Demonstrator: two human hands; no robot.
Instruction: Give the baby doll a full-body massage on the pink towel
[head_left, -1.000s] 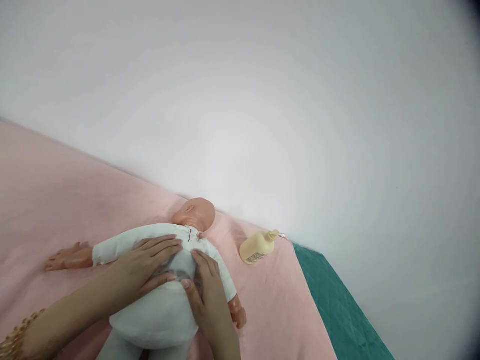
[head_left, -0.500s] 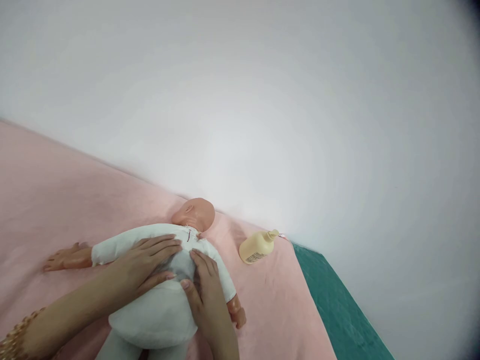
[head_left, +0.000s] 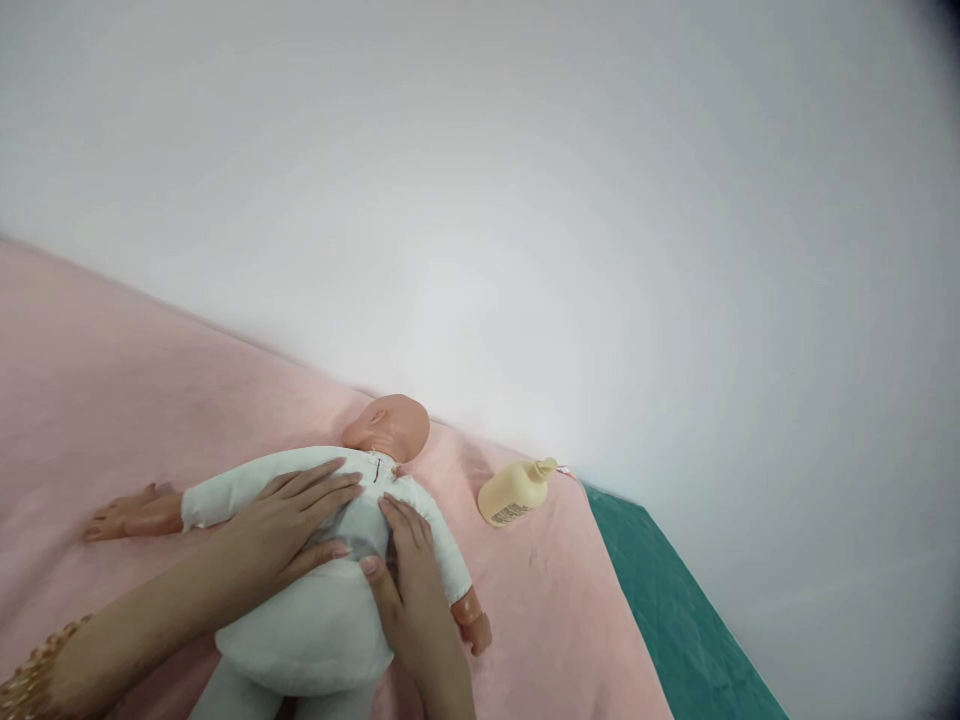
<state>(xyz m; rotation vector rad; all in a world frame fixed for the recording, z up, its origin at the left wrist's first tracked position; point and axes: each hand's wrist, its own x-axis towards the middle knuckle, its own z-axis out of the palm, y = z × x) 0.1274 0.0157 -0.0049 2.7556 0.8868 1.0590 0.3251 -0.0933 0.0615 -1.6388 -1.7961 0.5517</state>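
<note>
A baby doll [head_left: 315, 625] with a white cloth body lies face down, its bald head turned to the left and its arms spread. Flat on the left of its upper back rests my left hand [head_left: 304, 515], fingers stretched toward the neck. My right hand [head_left: 411, 585] lies on the right side of the back, thumb apart from the fingers. Between the hands a greyish patch [head_left: 358, 525] shows on the doll's back. Neither hand grips anything.
A pale yellow pump bottle [head_left: 514, 493] stands to the right of the doll, near the wall. The doll lies on a pink sheet [head_left: 555, 620]. Beyond the sheet's right edge is a green surface [head_left: 675, 590]. A white wall [head_left: 480, 220] rises behind.
The fingers of my left hand have spread slightly apart on the doll's back. My right hand stays almost in place, and the bottle has not moved.
</note>
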